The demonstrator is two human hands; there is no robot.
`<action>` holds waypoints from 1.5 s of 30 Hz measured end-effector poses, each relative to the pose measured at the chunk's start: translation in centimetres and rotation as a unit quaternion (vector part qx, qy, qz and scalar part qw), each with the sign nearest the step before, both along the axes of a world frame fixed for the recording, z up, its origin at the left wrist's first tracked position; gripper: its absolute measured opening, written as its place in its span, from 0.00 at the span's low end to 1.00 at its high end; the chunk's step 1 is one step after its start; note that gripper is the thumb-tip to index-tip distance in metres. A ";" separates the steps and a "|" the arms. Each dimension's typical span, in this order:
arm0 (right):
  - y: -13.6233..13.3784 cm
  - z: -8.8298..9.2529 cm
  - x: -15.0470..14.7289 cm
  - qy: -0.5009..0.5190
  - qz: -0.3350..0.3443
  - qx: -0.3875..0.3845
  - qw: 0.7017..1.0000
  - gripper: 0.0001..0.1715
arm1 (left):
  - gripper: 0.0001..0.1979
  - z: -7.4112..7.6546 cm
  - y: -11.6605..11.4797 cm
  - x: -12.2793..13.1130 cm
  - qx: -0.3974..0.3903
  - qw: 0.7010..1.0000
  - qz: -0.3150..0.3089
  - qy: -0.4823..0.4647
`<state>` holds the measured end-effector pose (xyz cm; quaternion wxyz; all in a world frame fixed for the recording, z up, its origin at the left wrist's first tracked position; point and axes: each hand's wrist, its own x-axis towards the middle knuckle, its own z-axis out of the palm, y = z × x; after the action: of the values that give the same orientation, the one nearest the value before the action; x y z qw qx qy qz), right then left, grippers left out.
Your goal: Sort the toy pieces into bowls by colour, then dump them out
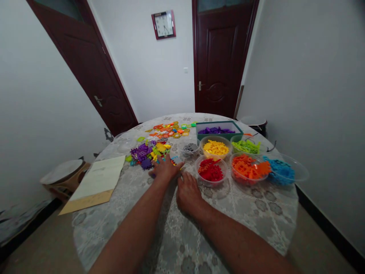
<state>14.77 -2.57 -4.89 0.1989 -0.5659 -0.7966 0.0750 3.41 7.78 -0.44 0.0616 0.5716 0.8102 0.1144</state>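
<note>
My left hand [165,167] has its fingers spread over the near right edge of a pile of mixed plastic building pieces [144,153], in purple, yellow, green and other colours. Close beside its thumb, my right hand [188,191] rests low over the table with its fingers bent and pressed together. Whatever those fingertips hold, if anything, is hidden. Just right of the right hand is a clear bowl of red pieces [211,170]. Behind it are grey pieces [190,147] and yellow pieces [216,147], each in a clear bowl.
Orange pieces [249,168], blue pieces [281,171] and light green pieces [245,146] fill bowls to the right. A green box [215,125] holds purple pieces. Loose orange pieces [168,130] lie at the back. Paper sheets [99,175] overlap the patterned table's left edge.
</note>
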 end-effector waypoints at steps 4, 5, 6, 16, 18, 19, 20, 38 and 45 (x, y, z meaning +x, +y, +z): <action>0.1 -0.2 0.0 0.005 0.003 0.011 1.000 0.27 | 0.52 -0.4 1.4 0.8 -0.011 1.000 0.019 -0.002; 0.1 -0.3 0.0 0.006 0.005 0.013 1.000 0.26 | 0.51 -0.5 1.6 0.8 -0.012 1.000 0.021 -0.001; 0.1 -0.3 0.1 0.008 0.006 0.013 1.000 0.26 | 0.49 -0.5 1.7 0.9 -0.012 1.000 0.022 0.002; 0.0 0.0 0.2 0.006 0.010 0.007 1.000 0.28 | 0.33 -0.5 0.1 -0.3 0.022 1.000 0.003 0.015; 0.0 -0.1 0.2 0.003 0.008 0.012 1.000 0.27 | 0.33 -0.7 -0.9 -1.0 0.048 0.999 -0.008 0.024; 0.0 -0.1 0.2 0.001 0.008 0.013 1.000 0.27 | 0.33 -0.8 -1.5 -1.3 0.060 0.998 -0.015 0.027; 0.0 -0.2 0.2 -0.001 0.008 0.013 1.000 0.27 | 0.32 -1.0 -2.0 -1.7 0.072 0.997 -0.023 0.028; -0.9 -1.4 -1.3 0.075 0.053 0.084 0.992 0.29 | 0.20 -3.8 -4.9 -6.1 0.245 0.939 -0.232 -0.069; -1.3 -1.3 -1.6 0.097 0.092 0.093 0.987 0.24 | 0.14 -3.0 -4.8 -7.7 0.180 0.961 -0.211 -0.013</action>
<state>13.13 -3.86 -6.22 0.3193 -0.4589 -0.8260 0.0729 -4.29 2.98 -3.42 -0.0094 0.7297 0.6362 0.2502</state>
